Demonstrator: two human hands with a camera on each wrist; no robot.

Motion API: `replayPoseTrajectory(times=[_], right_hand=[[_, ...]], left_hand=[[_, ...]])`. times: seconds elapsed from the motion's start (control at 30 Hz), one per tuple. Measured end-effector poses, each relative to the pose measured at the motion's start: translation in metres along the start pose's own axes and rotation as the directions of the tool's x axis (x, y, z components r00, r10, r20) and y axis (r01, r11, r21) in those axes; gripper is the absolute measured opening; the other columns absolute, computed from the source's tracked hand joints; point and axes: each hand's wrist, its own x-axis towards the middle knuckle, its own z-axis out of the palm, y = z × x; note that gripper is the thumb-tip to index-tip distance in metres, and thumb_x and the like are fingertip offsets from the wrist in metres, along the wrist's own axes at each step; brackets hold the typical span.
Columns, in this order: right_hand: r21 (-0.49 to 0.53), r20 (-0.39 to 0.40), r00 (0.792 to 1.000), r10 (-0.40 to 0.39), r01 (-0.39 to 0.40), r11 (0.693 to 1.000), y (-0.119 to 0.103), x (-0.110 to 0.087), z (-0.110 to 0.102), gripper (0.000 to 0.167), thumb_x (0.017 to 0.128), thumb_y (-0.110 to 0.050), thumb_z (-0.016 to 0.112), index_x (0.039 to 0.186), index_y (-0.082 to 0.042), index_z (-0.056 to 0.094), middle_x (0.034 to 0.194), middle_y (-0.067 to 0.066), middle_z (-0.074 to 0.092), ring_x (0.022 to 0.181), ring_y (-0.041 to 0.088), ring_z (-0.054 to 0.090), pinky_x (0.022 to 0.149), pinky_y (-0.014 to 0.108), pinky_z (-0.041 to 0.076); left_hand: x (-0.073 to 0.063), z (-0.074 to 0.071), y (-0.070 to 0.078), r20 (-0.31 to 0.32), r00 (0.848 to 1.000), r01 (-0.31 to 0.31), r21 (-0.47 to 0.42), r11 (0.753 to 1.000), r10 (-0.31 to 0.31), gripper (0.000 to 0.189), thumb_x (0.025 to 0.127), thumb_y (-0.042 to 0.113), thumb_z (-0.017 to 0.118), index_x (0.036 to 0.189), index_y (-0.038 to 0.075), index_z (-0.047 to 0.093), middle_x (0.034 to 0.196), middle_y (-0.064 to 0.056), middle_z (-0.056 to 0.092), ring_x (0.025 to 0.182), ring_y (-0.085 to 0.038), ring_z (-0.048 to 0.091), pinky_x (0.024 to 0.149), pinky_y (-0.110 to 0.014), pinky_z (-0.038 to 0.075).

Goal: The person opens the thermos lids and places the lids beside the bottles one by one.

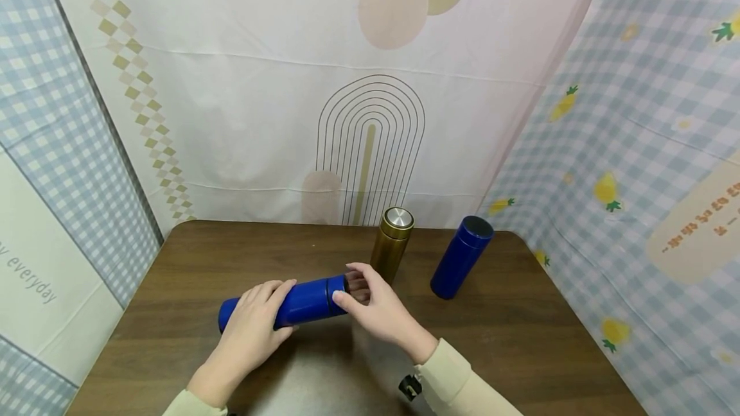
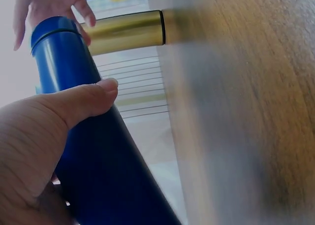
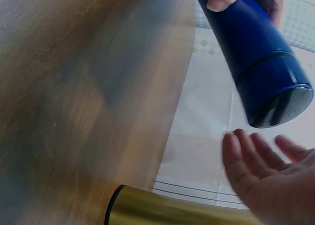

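My left hand grips a blue thermos flask round its body, tilted nearly level above the table with its lid end towards the right. In the left wrist view the thumb lies across the flask's side. My right hand is beside the lid end, fingers spread and relaxed. The right wrist view shows a gap between those fingers and the dark lid top. Just behind the right hand stands a gold thermos flask with a silver-topped lid.
A second blue thermos flask stands upright to the right of the gold one. The brown wooden table ends at a white patterned cloth at the back. Checked cloths hang at both sides.
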Motion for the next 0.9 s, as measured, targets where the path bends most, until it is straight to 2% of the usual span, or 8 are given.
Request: replayPoseTrajectory(times=[0.2,0.3,0.4,0.53,0.7,0.8,0.9], right_hand=[[-0.106,0.018,0.988,0.152,-0.149,0.983,-0.0014,-0.0003,0.0023,0.058,0.093,-0.062,0.047,0.127,-0.016,0.055,0.108,-0.004,0.061,0.095,0.011,0.058,0.083,0.035,0.049],[-0.116,0.046,0.984,0.174,-0.168,0.979,0.0017,-0.001,0.0029,0.057,0.093,-0.063,0.047,0.124,-0.016,0.056,0.103,-0.004,0.061,0.091,0.01,0.058,0.079,0.032,0.049],[-0.08,0.07,0.982,0.173,-0.168,0.983,0.0032,-0.0012,0.0019,0.056,0.092,-0.06,0.052,0.123,-0.015,0.056,0.1,-0.003,0.06,0.089,0.012,0.057,0.077,0.032,0.049],[-0.025,0.103,0.984,0.146,-0.144,0.989,0.0036,-0.0015,-0.0015,0.054,0.09,-0.056,0.059,0.128,-0.018,0.053,0.102,-0.003,0.059,0.09,0.013,0.057,0.076,0.031,0.049],[0.017,0.147,0.989,0.028,-0.031,0.999,0.0043,-0.0028,-0.0054,0.058,0.086,-0.044,0.07,0.136,-0.029,0.044,0.115,-0.001,0.055,0.093,0.014,0.06,0.079,0.031,0.053],[0.04,0.162,0.986,-0.033,0.027,0.999,0.0031,-0.0037,-0.0063,0.063,0.086,-0.038,0.073,0.14,-0.032,0.039,0.121,-0.001,0.052,0.095,0.016,0.062,0.083,0.034,0.053],[0.046,0.158,0.986,-0.048,0.041,0.998,0.002,-0.0036,-0.0063,0.066,0.086,-0.038,0.072,0.142,-0.033,0.037,0.125,-0.001,0.05,0.096,0.017,0.061,0.084,0.036,0.053]], left_hand=[[-0.0004,0.0023,-0.0002,-0.013,1.0,-0.029,0.005,1.0,0.029,0.082,0.065,0.026,0.09,0.136,0.012,0.052,0.121,-0.013,0.056,0.113,-0.035,0.052,0.099,-0.054,0.037],[-0.0005,0.003,-0.0007,-0.006,1.0,-0.03,-0.004,1.0,0.03,0.082,0.065,0.026,0.09,0.137,0.013,0.051,0.122,-0.012,0.056,0.113,-0.035,0.052,0.099,-0.054,0.037],[-0.001,0.0024,-0.0007,0.002,1.0,-0.03,-0.013,0.999,0.03,0.083,0.065,0.026,0.09,0.137,0.014,0.051,0.123,-0.011,0.056,0.114,-0.034,0.052,0.099,-0.054,0.037],[-0.0009,0.001,0.0005,-0.011,0.999,-0.032,-0.023,0.999,0.032,0.084,0.063,0.024,0.091,0.137,0.014,0.051,0.122,-0.011,0.057,0.113,-0.034,0.052,0.098,-0.055,0.038],[-0.0003,-0.0005,0.0016,0.004,1.0,-0.012,-0.031,0.999,0.012,0.083,0.063,0.026,0.091,0.135,0.013,0.053,0.12,-0.01,0.059,0.111,-0.033,0.055,0.096,-0.054,0.04],[-0.0005,-0.0013,0.0021,0.023,1.0,0.007,-0.041,0.999,-0.006,0.08,0.064,0.028,0.09,0.135,0.012,0.054,0.118,-0.009,0.06,0.11,-0.033,0.056,0.096,-0.054,0.04],[-0.0005,-0.0022,0.0025,0.028,1.0,0.014,-0.041,0.999,-0.012,0.079,0.065,0.028,0.089,0.134,0.012,0.054,0.118,-0.008,0.06,0.11,-0.032,0.056,0.096,-0.053,0.04]])
